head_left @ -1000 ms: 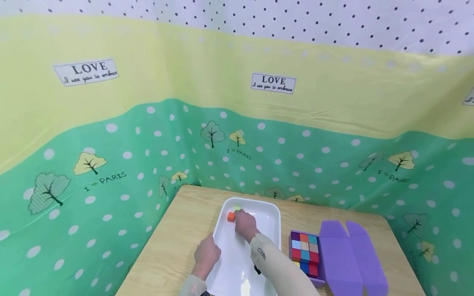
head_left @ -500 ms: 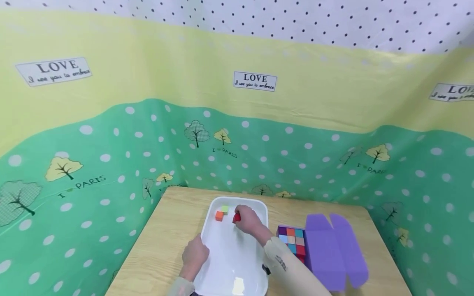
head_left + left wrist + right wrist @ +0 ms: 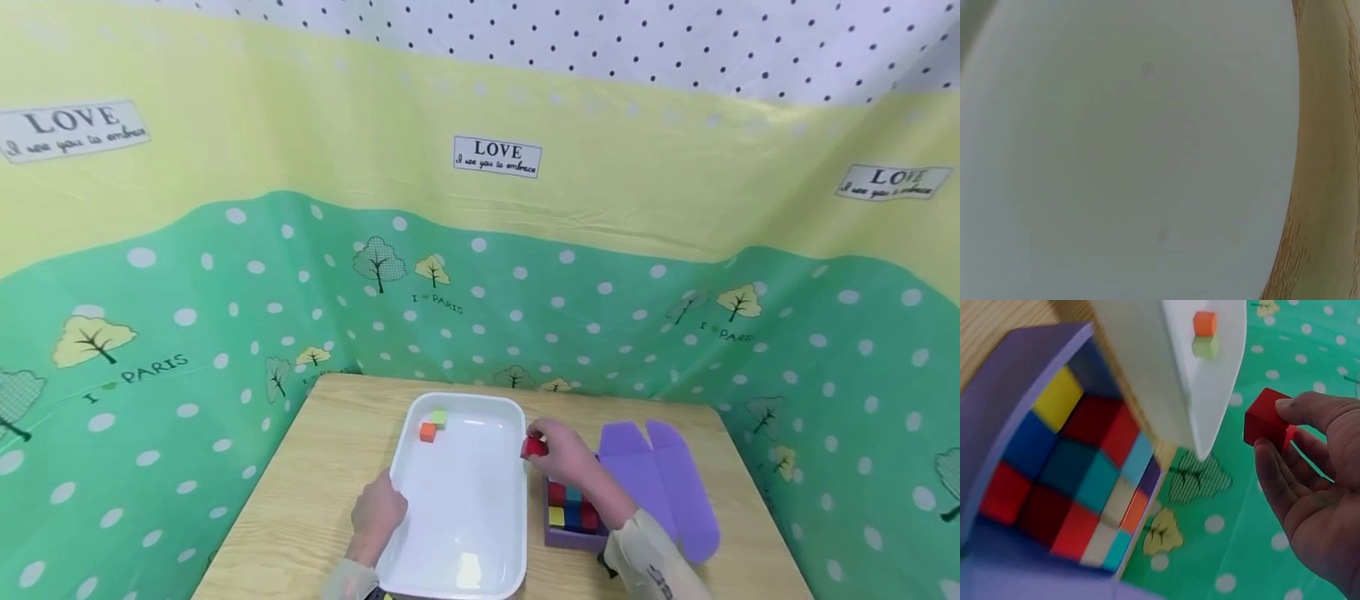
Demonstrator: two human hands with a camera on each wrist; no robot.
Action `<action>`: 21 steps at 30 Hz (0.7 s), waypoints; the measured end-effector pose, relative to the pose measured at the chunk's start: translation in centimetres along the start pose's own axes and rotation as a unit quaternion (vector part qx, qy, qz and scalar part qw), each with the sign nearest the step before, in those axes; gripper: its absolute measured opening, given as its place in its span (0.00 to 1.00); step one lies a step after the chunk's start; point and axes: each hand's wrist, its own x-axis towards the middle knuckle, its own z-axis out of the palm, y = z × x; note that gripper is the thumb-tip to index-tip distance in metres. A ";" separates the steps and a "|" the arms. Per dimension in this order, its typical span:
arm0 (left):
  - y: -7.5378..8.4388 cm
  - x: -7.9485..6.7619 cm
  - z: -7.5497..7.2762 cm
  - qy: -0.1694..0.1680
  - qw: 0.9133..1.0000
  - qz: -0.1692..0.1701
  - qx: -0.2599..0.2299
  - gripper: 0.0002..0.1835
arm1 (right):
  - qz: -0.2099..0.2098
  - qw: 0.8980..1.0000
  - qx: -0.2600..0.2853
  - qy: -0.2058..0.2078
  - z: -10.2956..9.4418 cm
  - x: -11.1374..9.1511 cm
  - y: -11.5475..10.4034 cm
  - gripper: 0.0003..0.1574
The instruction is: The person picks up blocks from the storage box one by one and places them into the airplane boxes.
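Observation:
My right hand (image 3: 564,454) pinches a red block (image 3: 1266,419) between thumb and fingers, above the gap between the white tray (image 3: 457,533) and the purple box (image 3: 572,540). A brighter red piece shows behind that block in the right wrist view; I cannot tell if it is a second block. My left hand (image 3: 377,508) grips the tray's left rim, its fingers partly hidden. Inside the tray's far left corner, an orange block (image 3: 427,432) touches a light green block (image 3: 438,419). The left wrist view shows mostly the tray's pale surface (image 3: 1147,150).
The purple box stands open right of the tray, holding several coloured blocks (image 3: 1094,469), with its lid (image 3: 660,492) folded out to the right. A wooden table (image 3: 300,492) lies beneath everything. A patterned green and yellow curtain (image 3: 480,333) surrounds the table.
My right hand has left the far end of the tray, carrying the red block right, past the tray's rim towards the box. My left hand stays on the rim. The head view has shifted.

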 end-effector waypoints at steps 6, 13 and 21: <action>-0.1 0.3 0.2 0.000 1.000 -0.004 0.001 0.21 | 0.025 1.000 -0.005 0.019 -0.9 -2.4 2.2 0.20; 0.4 0.7 0.1 -0.001 1.000 -0.005 0.007 0.21 | 0.036 0.999 -0.037 0.010 -1.8 -3.7 3.5 0.20; 0.4 0.5 0.1 -0.018 1.000 -0.007 -0.001 0.21 | 0.031 0.997 -0.051 -0.052 -1.2 -5.6 3.4 0.17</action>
